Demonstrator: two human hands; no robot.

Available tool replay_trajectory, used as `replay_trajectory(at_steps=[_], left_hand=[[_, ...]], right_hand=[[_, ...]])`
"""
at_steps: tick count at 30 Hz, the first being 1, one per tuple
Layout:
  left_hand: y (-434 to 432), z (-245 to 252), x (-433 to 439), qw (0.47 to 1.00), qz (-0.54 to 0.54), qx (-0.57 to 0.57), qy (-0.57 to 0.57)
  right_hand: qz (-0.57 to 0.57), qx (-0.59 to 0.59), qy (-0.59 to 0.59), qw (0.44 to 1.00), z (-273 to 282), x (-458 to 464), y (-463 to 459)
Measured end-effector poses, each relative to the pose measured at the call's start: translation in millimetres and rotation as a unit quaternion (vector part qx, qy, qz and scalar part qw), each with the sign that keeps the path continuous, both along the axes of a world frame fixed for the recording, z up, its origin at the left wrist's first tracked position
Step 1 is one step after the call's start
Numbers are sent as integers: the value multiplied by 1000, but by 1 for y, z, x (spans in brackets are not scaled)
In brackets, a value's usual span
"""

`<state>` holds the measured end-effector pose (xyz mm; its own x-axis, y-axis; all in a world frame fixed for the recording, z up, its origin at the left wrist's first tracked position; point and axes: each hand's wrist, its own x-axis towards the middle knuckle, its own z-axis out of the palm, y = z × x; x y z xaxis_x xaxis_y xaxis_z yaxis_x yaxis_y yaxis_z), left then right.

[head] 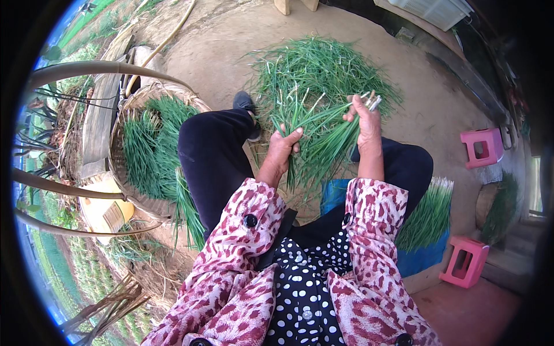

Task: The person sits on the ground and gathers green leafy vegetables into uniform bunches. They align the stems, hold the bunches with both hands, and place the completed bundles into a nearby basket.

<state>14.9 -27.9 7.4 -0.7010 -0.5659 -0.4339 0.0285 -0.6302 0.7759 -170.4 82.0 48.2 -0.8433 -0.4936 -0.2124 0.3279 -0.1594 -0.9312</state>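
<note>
My left hand [283, 149] grips a small bunch of long green leaves [294, 121], thumb across it, with pale stalk ends fanned upward. My right hand [365, 116] is closed round a thicker bunch of garlic chives [335, 149]; its whitish stem ends stick out above the fingers and the leaves hang down toward my lap. Some blades stretch between the two hands. Just beyond them, a loose pile of green and yellowish blades [320, 65] lies on the ground. To my right, a neat row of chives [426, 216] rests on a blue sheet [404, 268].
A woven basket [117, 160] with tall curved handles holds more chives [164, 142] at my left. Behind it are a wooden plank [100, 116] and a yellow container [125, 210]. Two pink plastic stools [482, 147] stand at right; a white crate [437, 13] is at upper right.
</note>
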Motion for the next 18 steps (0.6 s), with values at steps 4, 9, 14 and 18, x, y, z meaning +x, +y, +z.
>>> replay_trajectory(at_steps=[4,9,14,18], left_hand=[[-5,-8,3,997,53,-6,-60],[-2,-13,0,999,29,-23,-28],[8,-9,-3,998,-7,-46,-52],[9,-15,-5,992,10,-121,-35]], right_hand=[[-210,81,102,969,4,-28,26],[-123,157,228,953,1,-27,32],[57,137,108,983,-4,14,-6],[107,207,189,954,4,25,-19]])
